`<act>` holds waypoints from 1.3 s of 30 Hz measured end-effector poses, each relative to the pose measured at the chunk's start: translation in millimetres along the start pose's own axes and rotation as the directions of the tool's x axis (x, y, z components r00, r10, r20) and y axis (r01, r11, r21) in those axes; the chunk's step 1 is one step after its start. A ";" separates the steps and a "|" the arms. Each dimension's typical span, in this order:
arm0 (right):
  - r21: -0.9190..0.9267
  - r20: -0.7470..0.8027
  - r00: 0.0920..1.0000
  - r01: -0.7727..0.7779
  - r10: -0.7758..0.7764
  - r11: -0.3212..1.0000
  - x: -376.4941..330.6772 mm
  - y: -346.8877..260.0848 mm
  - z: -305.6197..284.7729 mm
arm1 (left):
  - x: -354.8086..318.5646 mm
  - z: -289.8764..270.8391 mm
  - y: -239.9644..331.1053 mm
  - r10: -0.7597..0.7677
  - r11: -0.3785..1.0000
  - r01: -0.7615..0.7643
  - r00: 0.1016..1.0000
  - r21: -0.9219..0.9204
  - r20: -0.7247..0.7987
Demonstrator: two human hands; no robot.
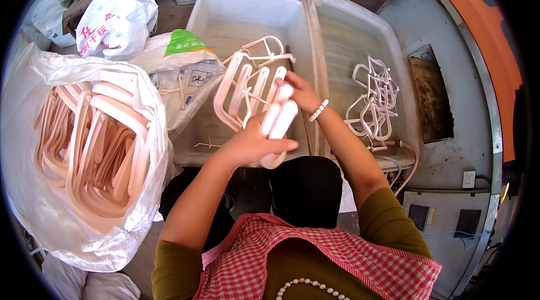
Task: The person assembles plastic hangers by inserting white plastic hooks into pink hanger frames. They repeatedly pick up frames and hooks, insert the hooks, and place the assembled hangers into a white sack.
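Note:
My left hand (242, 145) is closed around several pale pink plastic hangers (279, 124), their rounded ends pointing up past my thumb. Just beyond, a cluster of joined pale pink hangers (221, 97) with thin branching moulding stems hangs over the left tub. My right hand (302, 94), a white beaded bracelet at its wrist, pinches the rounded end of one piece in that cluster. My fingers partly hide where the pieces meet. At my left, a large white woven sack (154, 198) holds many similar curved hangers (93, 159).
Ahead stand two pale plastic tubs, the left tub (202, 16) and the right tub (388, 35). Looped leftover plastic stems (371, 100) lie in the right one. A hose (415, 162) curves near its front corner. A white bag (121, 16) sits behind the sack; a grey machine panel (450, 103) borders the right.

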State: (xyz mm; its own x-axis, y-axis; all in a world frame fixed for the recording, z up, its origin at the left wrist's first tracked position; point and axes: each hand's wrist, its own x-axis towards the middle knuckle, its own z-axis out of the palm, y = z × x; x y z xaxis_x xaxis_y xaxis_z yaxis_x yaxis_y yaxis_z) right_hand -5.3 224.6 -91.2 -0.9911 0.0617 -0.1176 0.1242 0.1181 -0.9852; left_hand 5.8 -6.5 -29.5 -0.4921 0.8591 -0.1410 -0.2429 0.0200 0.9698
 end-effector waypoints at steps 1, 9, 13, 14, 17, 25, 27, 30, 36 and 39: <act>0.087 0.044 0.997 -0.074 0.070 0.993 0.9 -11.2 -1.6 | -0.3 1.0 -2.9 0.043 0.985 -0.035 0.998 0.166 -0.043; 0.256 0.113 0.983 0.110 -0.143 0.960 11.7 -48.1 -7.9 | -2.5 -5.8 1.4 -0.054 0.968 0.048 0.998 0.248 0.018; -0.291 0.109 0.866 0.497 -0.488 0.818 21.2 -70.7 -17.5 | -5.9 -8.3 12.9 -0.102 0.970 0.099 0.995 0.224 0.003; -0.442 0.126 0.877 0.468 -0.464 0.765 11.5 -90.6 -4.4 | -8.0 -11.8 11.0 -0.113 0.968 0.111 0.994 0.224 -0.004; -0.728 0.488 0.691 0.659 -0.533 0.189 13.3 -92.5 16.0 | -7.9 -11.4 9.1 -0.085 0.973 0.074 0.996 0.220 0.039; -0.753 0.206 0.917 0.371 -0.341 0.543 30.8 -89.5 34.3 | -10.3 -5.8 8.2 -0.113 0.982 0.094 0.988 0.163 0.108; -0.153 -0.082 0.976 0.187 -0.201 0.970 34.4 -89.7 30.6 | -12.1 -4.0 1.3 -0.173 0.966 0.140 0.975 0.216 0.140; 0.803 -0.070 0.957 -0.113 0.282 0.585 48.5 -96.0 10.7 | -10.1 -4.5 -14.6 -0.025 0.835 -0.108 0.972 0.539 0.234; 0.540 -0.417 0.897 0.373 -0.144 0.755 31.4 -130.3 16.4 | -3.9 -8.3 -25.1 -0.063 0.819 0.000 0.994 0.573 0.090; 0.254 -0.478 0.684 0.708 -0.550 0.659 47.4 -176.1 40.3 | 7.1 -14.0 -23.0 -0.259 0.927 0.293 0.952 0.234 -0.163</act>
State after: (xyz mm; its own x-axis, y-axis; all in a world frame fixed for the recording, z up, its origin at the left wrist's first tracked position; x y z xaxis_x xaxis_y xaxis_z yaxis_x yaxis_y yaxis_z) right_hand -76.0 166.8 71.7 -0.7242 0.4515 0.5213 -0.6313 -0.1300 -0.7645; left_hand -3.9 -8.0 -55.6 -0.5418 0.7290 -0.4183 -0.1738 0.3897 0.9044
